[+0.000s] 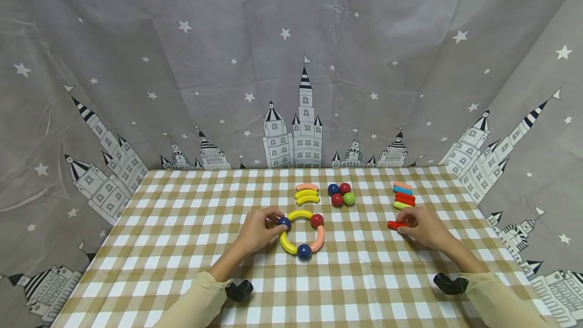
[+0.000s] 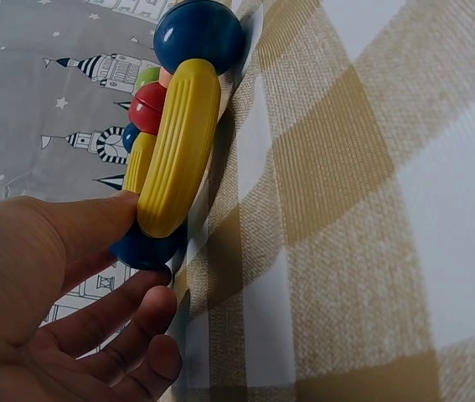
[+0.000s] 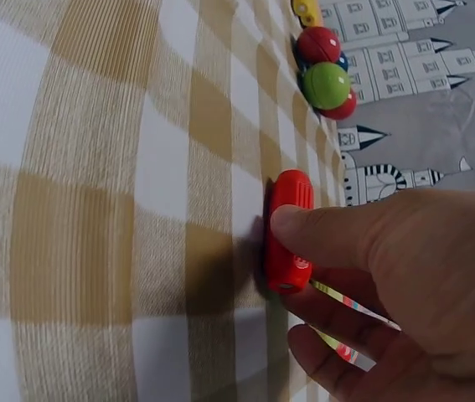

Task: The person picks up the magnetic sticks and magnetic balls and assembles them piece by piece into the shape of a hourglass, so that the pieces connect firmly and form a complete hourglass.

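A ring of yellow and peach curved pieces and balls lies on the checked cloth. My left hand (image 1: 257, 230) pinches the dark blue ball (image 1: 284, 223) at the ring's left side between thumb and fingers. A yellow curved piece (image 2: 183, 151) runs from that ball to another blue ball (image 2: 199, 38) at the near side. The ring's red ball (image 1: 317, 220) sits at the upper right, above a peach curved piece (image 1: 318, 239). Off to the right, my right hand (image 1: 424, 228) holds a short red stick (image 3: 289, 193) low over the cloth, thumb across its side.
Behind the ring lie loose yellow curved pieces (image 1: 307, 199) and a peach one (image 1: 307, 187). Beside them is a cluster of red, blue and green balls (image 1: 349, 199). Straight coloured sticks (image 1: 404, 198) are stacked beyond my right hand. A grey castle-print curtain (image 1: 291, 115) borders the table.
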Demonstrator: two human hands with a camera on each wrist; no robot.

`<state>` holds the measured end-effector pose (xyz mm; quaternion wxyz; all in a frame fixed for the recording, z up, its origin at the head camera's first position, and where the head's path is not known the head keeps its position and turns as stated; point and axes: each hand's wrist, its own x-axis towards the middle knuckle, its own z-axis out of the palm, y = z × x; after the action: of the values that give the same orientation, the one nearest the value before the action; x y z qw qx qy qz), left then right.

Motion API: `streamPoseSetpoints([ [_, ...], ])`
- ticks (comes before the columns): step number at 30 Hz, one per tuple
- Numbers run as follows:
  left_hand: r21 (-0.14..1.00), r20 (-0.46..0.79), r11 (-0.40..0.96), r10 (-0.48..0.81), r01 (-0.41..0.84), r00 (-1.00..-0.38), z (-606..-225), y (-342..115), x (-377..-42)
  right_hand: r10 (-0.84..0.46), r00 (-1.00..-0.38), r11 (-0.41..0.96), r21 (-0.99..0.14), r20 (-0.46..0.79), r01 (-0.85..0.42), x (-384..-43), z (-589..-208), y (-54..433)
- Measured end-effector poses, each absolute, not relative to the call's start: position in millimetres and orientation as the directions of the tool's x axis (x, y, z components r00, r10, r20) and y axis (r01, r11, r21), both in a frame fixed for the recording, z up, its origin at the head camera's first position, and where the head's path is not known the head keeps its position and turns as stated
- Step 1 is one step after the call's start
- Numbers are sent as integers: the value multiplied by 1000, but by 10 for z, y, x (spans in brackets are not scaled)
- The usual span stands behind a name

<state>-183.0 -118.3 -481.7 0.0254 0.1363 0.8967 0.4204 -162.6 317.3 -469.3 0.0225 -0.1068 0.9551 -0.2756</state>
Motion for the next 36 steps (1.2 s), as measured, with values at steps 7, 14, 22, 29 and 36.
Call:
streamPoseSetpoints([
  [7,761,83,604,274,238,-958,-4809,-1191,-1823,-275,-961,813,-533,2,-234,-1584,-4576,3057],
  [14,765,91,595,276,245,-957,-4823,-1196,-1823,-342,-936,714,-623,88,-320,-1596,-4515,2960],
  [22,762,95,598,276,249,-956,-4821,-1195,-1831,-356,-929,532,-794,106,-294,-1645,-4496,2748],
  [29,757,100,603,275,252,-956,-4826,-1191,-1835,-363,-927,424,-868,97,-257,-1675,-4451,2479],
  [36,762,97,599,272,247,-958,-4832,-1178,-1849,-350,-931,405,-880,102,-249,-1734,-4440,2180],
])
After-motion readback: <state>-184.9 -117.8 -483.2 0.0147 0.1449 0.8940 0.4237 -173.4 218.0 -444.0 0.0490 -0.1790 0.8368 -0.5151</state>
